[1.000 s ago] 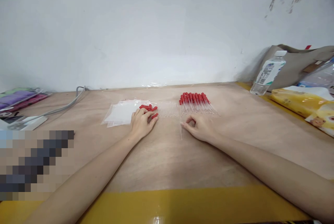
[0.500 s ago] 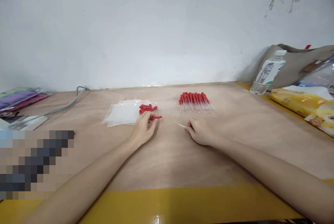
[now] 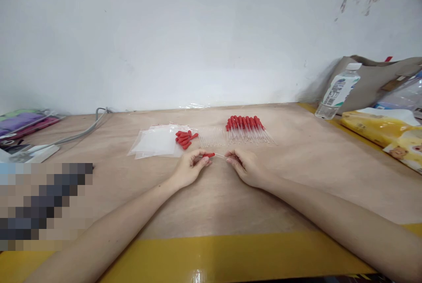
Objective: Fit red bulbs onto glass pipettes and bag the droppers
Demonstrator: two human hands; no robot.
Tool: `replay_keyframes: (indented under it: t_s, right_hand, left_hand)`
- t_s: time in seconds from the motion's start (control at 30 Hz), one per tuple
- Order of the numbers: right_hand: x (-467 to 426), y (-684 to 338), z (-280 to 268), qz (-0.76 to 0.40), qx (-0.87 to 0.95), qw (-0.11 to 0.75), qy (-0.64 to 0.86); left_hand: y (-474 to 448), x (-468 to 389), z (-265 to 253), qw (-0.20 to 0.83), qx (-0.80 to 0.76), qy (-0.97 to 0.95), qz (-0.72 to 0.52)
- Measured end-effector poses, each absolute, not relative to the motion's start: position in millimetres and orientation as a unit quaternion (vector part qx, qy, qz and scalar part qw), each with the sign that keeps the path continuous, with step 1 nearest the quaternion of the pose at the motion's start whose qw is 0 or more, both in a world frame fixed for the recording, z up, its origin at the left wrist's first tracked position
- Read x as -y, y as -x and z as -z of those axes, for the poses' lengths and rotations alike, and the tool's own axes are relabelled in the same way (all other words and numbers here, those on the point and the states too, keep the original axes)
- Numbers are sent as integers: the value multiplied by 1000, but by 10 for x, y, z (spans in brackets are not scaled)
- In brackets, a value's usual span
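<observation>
My left hand (image 3: 193, 168) is closed on a red rubber dropper bulb (image 3: 209, 155), its narrow end pointing right. Between the fingers of my right hand (image 3: 242, 165) is a thin clear dropper tube (image 3: 220, 156). The tube's left end meets the mouth of the bulb; whether it sits inside I cannot tell. Just beyond my left hand lies a small heap of red bulbs (image 3: 185, 139). Loose clear tubes (image 3: 211, 137) lie side by side to the right of that heap. Further right, several droppers with red bulbs on clear tubes (image 3: 245, 128) are laid in a row.
Clear plastic bags (image 3: 154, 141) lie flat left of the bulbs. At the right stand a water bottle (image 3: 339, 92) and a grey bag (image 3: 372, 81), beside a yellow packet (image 3: 365, 127). A grey cable (image 3: 82, 136) and purple packages (image 3: 26, 125) are at the left.
My left hand has moved right and nearer with a bulb from the heap. My right hand has shifted slightly left, and the tube's end now meets the bulb.
</observation>
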State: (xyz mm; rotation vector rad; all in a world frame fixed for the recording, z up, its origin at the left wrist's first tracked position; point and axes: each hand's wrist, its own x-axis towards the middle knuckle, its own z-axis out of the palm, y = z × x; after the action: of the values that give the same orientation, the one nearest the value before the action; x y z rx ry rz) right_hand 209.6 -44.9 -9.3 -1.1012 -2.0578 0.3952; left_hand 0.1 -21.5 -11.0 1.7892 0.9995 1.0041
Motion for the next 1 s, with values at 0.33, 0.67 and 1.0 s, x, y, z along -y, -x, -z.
replay_keyframes:
  t_s: [0.33, 0.67, 1.0]
  right_hand:
    - [453, -2071, 111, -164, 815, 391, 396]
    - [374, -2155, 56, -254, 828, 353, 355]
    - [458, -2153, 107, -41, 860, 321, 395]
  left_hand:
    - [-54, 260, 87, 408, -386, -734, -381]
    - [-17, 302, 84, 312, -360, -805, -355]
    - [-54, 340, 65, 216, -389, -842, -305]
